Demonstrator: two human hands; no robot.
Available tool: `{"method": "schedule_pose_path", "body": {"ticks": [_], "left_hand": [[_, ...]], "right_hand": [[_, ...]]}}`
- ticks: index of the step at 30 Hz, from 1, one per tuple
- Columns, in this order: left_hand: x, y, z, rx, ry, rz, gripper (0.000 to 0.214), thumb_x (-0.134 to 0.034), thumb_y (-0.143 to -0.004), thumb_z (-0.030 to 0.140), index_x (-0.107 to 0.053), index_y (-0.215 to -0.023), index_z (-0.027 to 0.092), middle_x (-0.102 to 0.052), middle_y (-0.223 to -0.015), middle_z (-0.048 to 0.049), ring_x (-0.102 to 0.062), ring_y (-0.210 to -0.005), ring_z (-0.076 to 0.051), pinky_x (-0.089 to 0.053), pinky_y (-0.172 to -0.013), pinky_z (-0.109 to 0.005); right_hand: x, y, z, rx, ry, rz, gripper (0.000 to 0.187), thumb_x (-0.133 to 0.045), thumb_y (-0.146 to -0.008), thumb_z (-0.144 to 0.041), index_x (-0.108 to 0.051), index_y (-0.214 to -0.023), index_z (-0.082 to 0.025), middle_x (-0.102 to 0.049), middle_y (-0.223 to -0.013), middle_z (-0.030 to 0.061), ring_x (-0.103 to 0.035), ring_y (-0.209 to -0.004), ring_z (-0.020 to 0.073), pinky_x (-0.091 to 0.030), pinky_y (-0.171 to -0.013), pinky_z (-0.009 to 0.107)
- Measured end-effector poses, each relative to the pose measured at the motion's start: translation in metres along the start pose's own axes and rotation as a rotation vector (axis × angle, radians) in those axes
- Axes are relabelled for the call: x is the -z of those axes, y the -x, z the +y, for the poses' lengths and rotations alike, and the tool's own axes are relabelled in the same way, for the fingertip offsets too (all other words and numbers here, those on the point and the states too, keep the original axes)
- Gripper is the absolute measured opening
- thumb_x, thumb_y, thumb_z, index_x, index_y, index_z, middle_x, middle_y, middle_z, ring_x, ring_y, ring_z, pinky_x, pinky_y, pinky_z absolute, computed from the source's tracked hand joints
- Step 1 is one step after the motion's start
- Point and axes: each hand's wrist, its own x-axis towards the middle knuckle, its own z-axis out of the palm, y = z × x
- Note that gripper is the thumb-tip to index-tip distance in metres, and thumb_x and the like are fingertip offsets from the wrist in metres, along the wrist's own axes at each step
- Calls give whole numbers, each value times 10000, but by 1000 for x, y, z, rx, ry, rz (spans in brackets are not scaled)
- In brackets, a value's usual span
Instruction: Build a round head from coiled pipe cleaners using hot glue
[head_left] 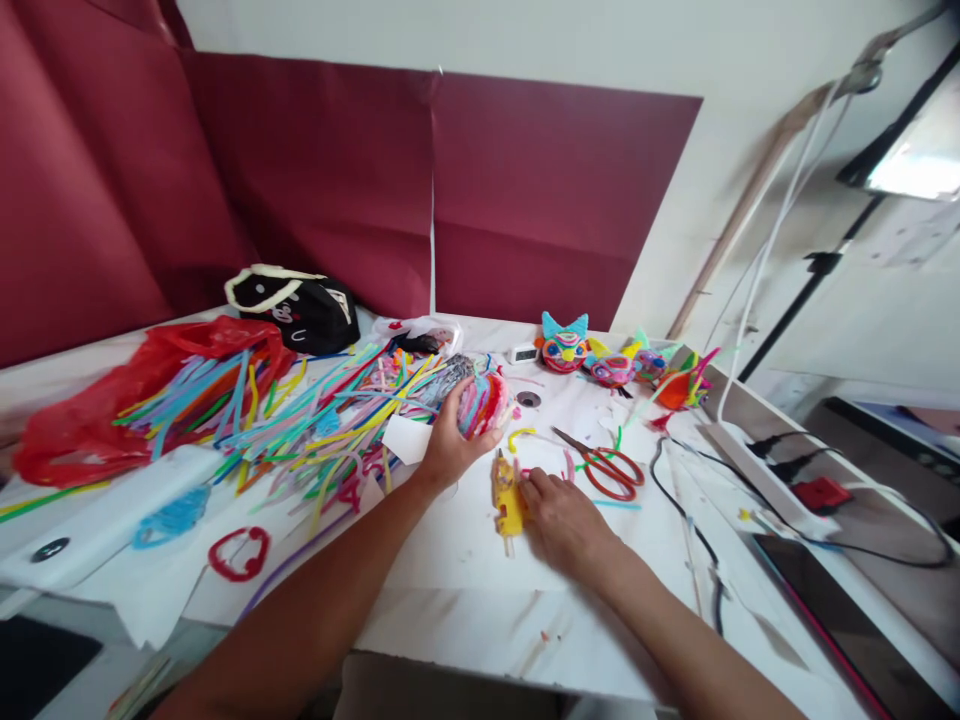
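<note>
My left hand (448,440) is closed around a round, multicoloured pipe-cleaner piece (484,402), holding it just above the white table (465,560). My right hand (564,520) lies on the table with its fingers curled onto a yellow glue gun (507,498) that rests flat there. Red-handled scissors (609,466) lie just right of the glue gun. A big loose heap of coloured pipe cleaners (322,420) spreads out to the left of my left hand.
A red plastic bag (90,420) and a black pouch (300,308) sit at the back left. Finished colourful figures (564,345) stand at the back. A power strip (750,462) with cables and a dark tablet (840,610) lie right. A red pipe-cleaner loop (240,552) lies near the front.
</note>
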Motion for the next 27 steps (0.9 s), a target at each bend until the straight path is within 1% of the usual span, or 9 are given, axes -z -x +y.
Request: {"method": "schedule_pose_path", "body": {"ticks": [3,7,9,12,14,17,21,24,27], "left_hand": [[2,-1,-3,9,-57,-2,767,-778,-640,205,-475,-1345,231,-499,-1383,-73,-460,-1301,-291,-319,-1121,-387],[4,-3,-5,31,-88,21,752,-753,-668,233,-455,-1358,237,-493,-1394,-77,-450,-1308,-301,-343,-1112,-418],[5,-4,-7,53,-67,20,747,-750,-676,254,-451,-1360,239,-502,-1387,-89,-459,-1299,-313,-379,-1088,-438],[6,-4,-10,94,-39,4,755,-752,-681,288,-440,-1366,234,-526,-1357,-107,-475,-1278,-332,-432,-1038,-465],[6,-4,-12,107,-25,-11,771,-760,-675,308,-434,-1370,234,-531,-1349,-112,-476,-1273,-339,-447,-1022,-467],[5,-4,-14,114,-5,-45,769,-757,-679,340,-433,-1368,232,-519,-1362,-115,-467,-1279,-340,-439,-1029,-457],[2,-2,-13,129,3,-57,760,-731,-695,361,-418,-1370,205,-486,-1390,-129,-453,-1288,-326,-370,-1086,-453],[1,0,-10,142,1,-74,765,-721,-704,370,-398,-1378,207,-453,-1422,-123,-420,-1317,-314,-330,-1112,-440],[1,1,-7,147,10,-88,760,-714,-714,366,-389,-1386,220,-445,-1433,-110,-408,-1330,-310,-327,-1115,-434]], "right_hand": [[-6,3,4,-12,-62,138,499,-496,-772,-89,-550,-1269,-89,-594,-1146,168,-597,-978,297,-478,-883,419],[-6,13,14,0,-253,337,494,-508,-705,-55,-571,-1188,-140,-564,-1119,129,-587,-941,252,-493,-831,365],[-4,17,20,10,-357,470,447,-498,-725,-67,-555,-1161,-154,-539,-1134,124,-582,-927,235,-495,-793,343],[1,19,26,51,-508,662,350,-475,-765,-90,-536,-1099,-179,-530,-1110,105,-568,-958,230,-479,-794,332],[5,20,27,66,-617,742,337,-454,-760,-74,-528,-1062,-204,-546,-1043,71,-560,-943,215,-464,-792,317],[10,22,24,62,-760,729,337,-455,-742,-58,-530,-1020,-233,-555,-927,16,-549,-816,174,-444,-713,273],[14,25,20,54,-869,691,337,-457,-748,-69,-547,-1021,-246,-560,-923,-1,-545,-811,165,-428,-708,265],[16,26,17,54,-888,696,338,-450,-757,-66,-557,-1015,-258,-563,-922,-8,-540,-819,163,-415,-720,264],[17,26,15,66,-875,707,330,-453,-758,-63,-562,-1001,-257,-567,-906,-7,-537,-805,166,-412,-706,265]]}}
